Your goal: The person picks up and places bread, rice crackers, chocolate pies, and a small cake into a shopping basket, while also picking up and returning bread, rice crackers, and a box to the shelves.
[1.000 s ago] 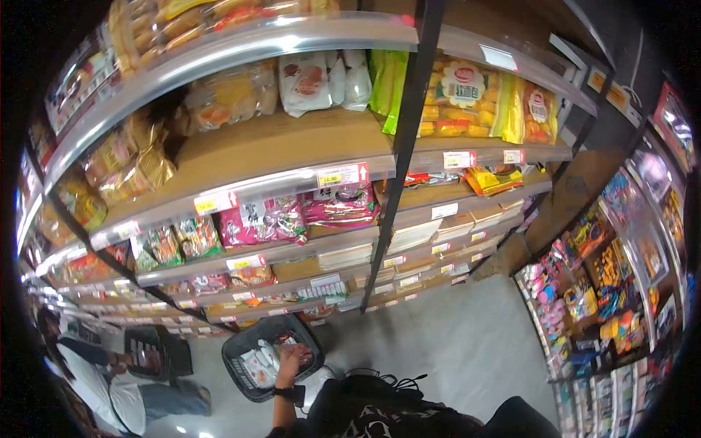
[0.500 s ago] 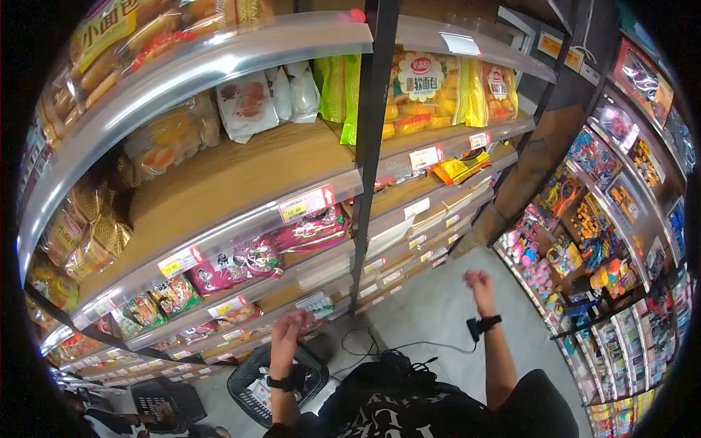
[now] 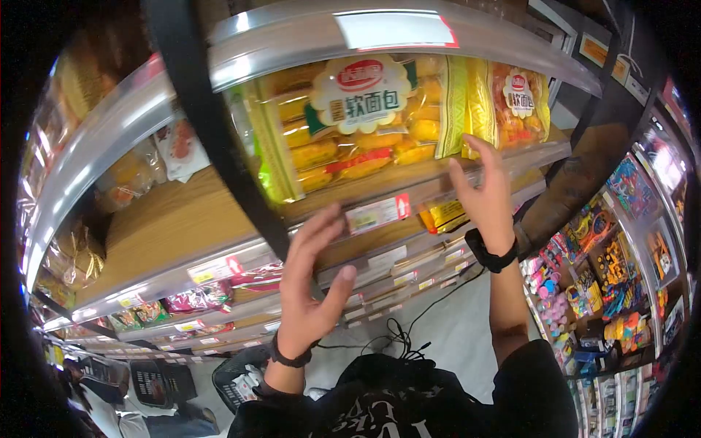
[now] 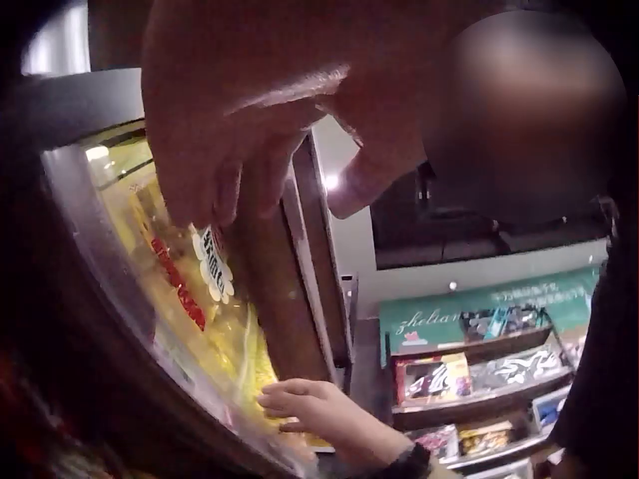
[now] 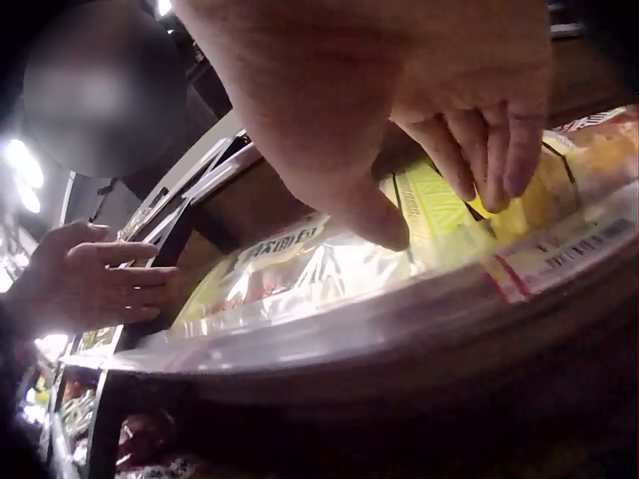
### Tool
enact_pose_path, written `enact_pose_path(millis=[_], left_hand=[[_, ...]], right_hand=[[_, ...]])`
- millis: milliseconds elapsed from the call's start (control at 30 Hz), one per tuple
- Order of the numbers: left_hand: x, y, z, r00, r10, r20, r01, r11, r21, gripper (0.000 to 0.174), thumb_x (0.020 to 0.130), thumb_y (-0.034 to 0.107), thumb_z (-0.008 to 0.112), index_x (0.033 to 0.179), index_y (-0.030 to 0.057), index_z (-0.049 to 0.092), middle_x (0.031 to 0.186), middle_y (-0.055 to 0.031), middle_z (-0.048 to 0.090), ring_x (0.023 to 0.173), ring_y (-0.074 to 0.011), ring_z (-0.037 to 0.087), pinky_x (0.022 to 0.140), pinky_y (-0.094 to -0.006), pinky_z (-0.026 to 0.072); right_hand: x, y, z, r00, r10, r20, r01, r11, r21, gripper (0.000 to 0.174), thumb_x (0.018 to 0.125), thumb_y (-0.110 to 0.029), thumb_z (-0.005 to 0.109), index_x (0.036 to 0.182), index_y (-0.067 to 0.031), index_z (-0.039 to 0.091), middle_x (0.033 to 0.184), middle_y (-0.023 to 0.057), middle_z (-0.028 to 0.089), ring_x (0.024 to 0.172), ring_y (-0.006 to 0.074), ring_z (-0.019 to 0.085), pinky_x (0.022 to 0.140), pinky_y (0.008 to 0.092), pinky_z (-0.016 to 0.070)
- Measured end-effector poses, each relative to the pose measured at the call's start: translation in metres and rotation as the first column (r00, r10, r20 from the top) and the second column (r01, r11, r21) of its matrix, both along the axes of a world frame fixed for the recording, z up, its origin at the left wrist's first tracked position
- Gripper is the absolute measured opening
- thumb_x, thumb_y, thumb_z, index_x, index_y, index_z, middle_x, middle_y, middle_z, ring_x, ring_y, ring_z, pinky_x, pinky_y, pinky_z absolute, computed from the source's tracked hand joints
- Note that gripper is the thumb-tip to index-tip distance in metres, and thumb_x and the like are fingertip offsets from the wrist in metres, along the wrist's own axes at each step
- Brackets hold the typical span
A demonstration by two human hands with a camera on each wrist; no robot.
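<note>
A large yellow bag of soft bread rolls (image 3: 365, 150) lies on the shelf in front of me. Beside it on the right sits a smaller yellow bread bag (image 3: 520, 109). My right hand (image 3: 488, 201), thumb and fingers spread, is at the shelf's front lip by the seam between the two bags. In the right wrist view its fingertips (image 5: 489, 190) hang over the yellow-green edge of the packaging (image 5: 439, 215). My left hand (image 3: 303, 292), fingers extended and thumb apart, is lower left of the large bag, just before the shelf edge and a price tag (image 3: 376, 213).
A black shelf upright (image 3: 212, 131) stands left of the large bag. A dark basket (image 3: 234, 383) with packets is on the floor at lower left. Cables (image 3: 398, 336) trail by my body. Toy racks (image 3: 621, 270) are on the right; another person (image 3: 131, 409) is at far left.
My left hand has left the basket and risen to the shelf. The right hand has come into view and lifted to the bread bags. My view has moved closer to the right-hand shelf.
</note>
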State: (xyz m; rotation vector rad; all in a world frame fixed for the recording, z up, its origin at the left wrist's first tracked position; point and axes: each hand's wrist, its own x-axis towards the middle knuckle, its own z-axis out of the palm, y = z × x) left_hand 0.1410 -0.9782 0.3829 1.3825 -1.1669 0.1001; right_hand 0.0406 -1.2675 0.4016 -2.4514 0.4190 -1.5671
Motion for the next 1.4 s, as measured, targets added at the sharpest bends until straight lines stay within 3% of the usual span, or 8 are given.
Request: enact_pose_path(millis=[133,300,400,600,700,867,900,1400], left_hand=[[0.003,-0.040,0.015,0.882,0.401,0.250,-0.417,0.909,0.017,0.050,0.083,0.009,0.067,0.131,0.0005,0.055,0.146,-0.0237,0.042,0.134,-0.0399,0.043,0.108,-0.0447,0.0370],[0.012,-0.066,0.003,0.722,0.631,0.284,-0.645,0.762,-0.052,0.074,0.080,0.008,0.070,0.146,0.0029,0.038,0.156,-0.0295,0.022,0.146,-0.0446,0.020,0.117,-0.0472,0.0194],[0.010,-0.082,0.001,0.630,0.725,0.278,-0.734,0.673,-0.091,0.080,0.081,0.010,0.071,0.150,0.0029,0.031,0.156,-0.0322,0.020,0.146,-0.0447,0.019,0.118,-0.0480,0.0161],[0.024,-0.097,0.005,0.666,0.730,0.154,-0.723,0.682,-0.109,0.084,0.082,0.015,0.071,0.152,0.0022,0.026,0.155,-0.0323,0.022,0.146,-0.0422,0.022,0.118,-0.0472,0.0168],[0.024,-0.097,0.008,0.673,0.715,0.191,-0.706,0.697,-0.126,0.082,0.082,0.016,0.071,0.152,0.0040,0.030,0.152,-0.0313,0.026,0.144,-0.0424,0.025,0.117,-0.0469,0.0191],[0.021,-0.096,0.008,0.610,0.744,0.273,-0.739,0.659,-0.142,0.076,0.082,0.019,0.071,0.149,0.0096,0.038,0.149,-0.0297,0.031,0.138,-0.0436,0.031,0.114,-0.0489,0.0216],[0.017,-0.097,0.008,0.589,0.752,0.296,-0.750,0.645,-0.145,0.075,0.081,0.020,0.071,0.149,0.0095,0.039,0.148,-0.0295,0.032,0.137,-0.0436,0.032,0.113,-0.0493,0.0214],[-0.052,-0.061,0.002,0.696,0.587,0.414,-0.603,0.791,-0.108,0.072,0.068,0.034,0.069,0.133,0.0044,0.058,0.146,-0.0373,0.026,0.134,-0.0495,0.029,0.111,-0.0526,0.0196]], right_hand=[[0.006,-0.024,0.000,1.000,-0.020,-0.014,0.020,1.000,0.001,0.048,0.084,-0.021,0.073,0.122,0.0047,0.057,0.118,0.0241,0.062,0.109,0.0404,0.056,0.096,0.0452,0.0447],[0.015,-0.055,-0.004,0.997,-0.073,-0.007,0.072,0.996,-0.044,0.052,0.085,-0.029,0.074,0.121,0.0051,0.057,0.116,0.0229,0.062,0.109,0.0402,0.055,0.095,0.0454,0.0443],[0.013,-0.070,-0.005,0.999,0.039,-0.038,-0.043,0.994,-0.097,0.053,0.086,-0.031,0.074,0.122,0.0043,0.056,0.114,0.0227,0.063,0.107,0.0391,0.055,0.094,0.0447,0.0444],[0.018,-0.049,0.003,0.918,0.396,-0.037,-0.375,0.893,0.250,0.049,0.088,-0.029,0.072,0.122,0.0013,0.054,0.103,0.0204,0.066,0.097,0.0382,0.060,0.087,0.0441,0.0439],[0.026,-0.057,-0.008,0.928,0.370,0.041,-0.372,0.921,0.111,0.045,0.088,-0.024,0.071,0.120,0.0010,0.053,0.096,0.0195,0.066,0.090,0.0383,0.062,0.085,0.0440,0.0448],[0.019,-0.054,0.001,0.832,0.501,0.236,-0.548,0.809,0.212,0.042,0.091,-0.013,0.068,0.125,0.0022,0.051,0.109,0.0123,0.064,0.099,0.0214,0.061,0.089,0.0325,0.0455],[0.016,-0.057,-0.004,0.788,0.530,0.312,-0.615,0.692,0.378,0.041,0.092,-0.009,0.067,0.128,0.0026,0.050,0.114,0.0087,0.062,0.105,0.0141,0.057,0.093,0.0284,0.0439],[-0.079,-0.002,-0.046,0.719,0.305,0.625,-0.663,0.572,0.483,0.051,0.089,0.002,0.063,0.135,0.0028,0.042,0.131,0.0117,0.052,0.120,0.0195,0.049,0.106,0.0346,0.0351]])
